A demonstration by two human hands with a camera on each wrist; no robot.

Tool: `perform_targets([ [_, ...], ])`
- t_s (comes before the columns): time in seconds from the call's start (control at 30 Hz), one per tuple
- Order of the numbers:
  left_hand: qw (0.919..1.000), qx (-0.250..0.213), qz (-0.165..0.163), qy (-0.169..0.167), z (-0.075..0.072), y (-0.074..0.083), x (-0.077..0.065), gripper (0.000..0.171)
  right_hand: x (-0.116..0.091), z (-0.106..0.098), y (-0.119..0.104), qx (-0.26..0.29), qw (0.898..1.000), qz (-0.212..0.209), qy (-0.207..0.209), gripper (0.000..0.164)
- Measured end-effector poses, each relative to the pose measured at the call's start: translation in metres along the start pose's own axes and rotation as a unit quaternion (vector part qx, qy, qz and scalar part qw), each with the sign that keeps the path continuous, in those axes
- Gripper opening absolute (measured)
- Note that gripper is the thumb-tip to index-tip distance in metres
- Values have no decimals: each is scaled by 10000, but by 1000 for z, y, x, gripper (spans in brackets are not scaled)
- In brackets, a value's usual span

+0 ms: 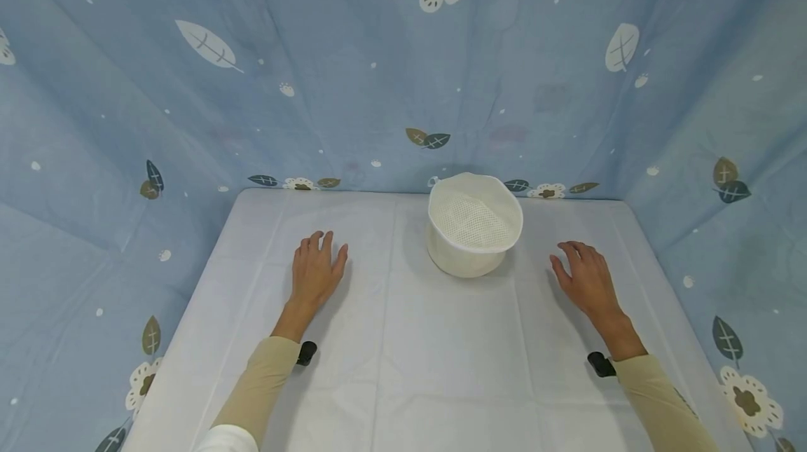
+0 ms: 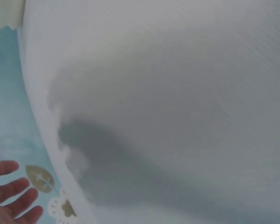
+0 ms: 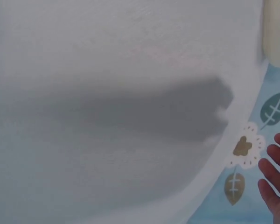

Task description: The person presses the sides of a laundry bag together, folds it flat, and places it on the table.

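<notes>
Toward the back of the white table stands a cream-white round container (image 1: 465, 259), its top tipped toward me and showing a perforated, mesh-like inner surface (image 1: 474, 221). To its left, my left hand (image 1: 315, 271) hovers over the cloth with fingers loosely bent and nothing in it. My right hand (image 1: 588, 280) is on the other side of the container, apart from it, fingers relaxed and holding nothing. In the left wrist view the fingers (image 2: 14, 190) spread at the lower left edge. The right wrist view has fingers (image 3: 273, 175) at its right edge.
A white cloth (image 1: 454, 368) covers the table. Blue curtains (image 1: 353, 73) with leaf and flower prints hang behind it and along both sides. Each wrist carries a small black device, one at the left cuff (image 1: 307, 353) and one at the right cuff (image 1: 601, 364).
</notes>
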State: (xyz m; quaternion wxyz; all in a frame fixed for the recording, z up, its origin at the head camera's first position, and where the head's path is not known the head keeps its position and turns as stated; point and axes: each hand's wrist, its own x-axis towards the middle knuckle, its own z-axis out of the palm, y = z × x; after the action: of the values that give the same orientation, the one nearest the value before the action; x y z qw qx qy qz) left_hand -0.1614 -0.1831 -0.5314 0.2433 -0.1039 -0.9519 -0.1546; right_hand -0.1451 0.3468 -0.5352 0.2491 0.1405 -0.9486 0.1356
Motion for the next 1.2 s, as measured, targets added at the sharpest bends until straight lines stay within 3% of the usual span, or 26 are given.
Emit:
perform_targets([
  [0.2, 9988, -185, 165, 431, 0, 6, 6, 42, 6, -4, -6, 255, 9995, 157, 53, 28],
  [0.57, 9960, -400, 307, 743, -7, 22, 28, 37, 25, -17, -18, 474, 9980, 407, 109, 24],
  [0.8, 9937, -685, 365, 805, -9, 39, 41, 34, 35, -20, -25, 538, 9970, 535, 128, 21],
  [1.2, 9929, -973, 243, 637, -6, 63, 54, 31, 53, -21, -36, 742, 9940, 803, -4, 22],
])
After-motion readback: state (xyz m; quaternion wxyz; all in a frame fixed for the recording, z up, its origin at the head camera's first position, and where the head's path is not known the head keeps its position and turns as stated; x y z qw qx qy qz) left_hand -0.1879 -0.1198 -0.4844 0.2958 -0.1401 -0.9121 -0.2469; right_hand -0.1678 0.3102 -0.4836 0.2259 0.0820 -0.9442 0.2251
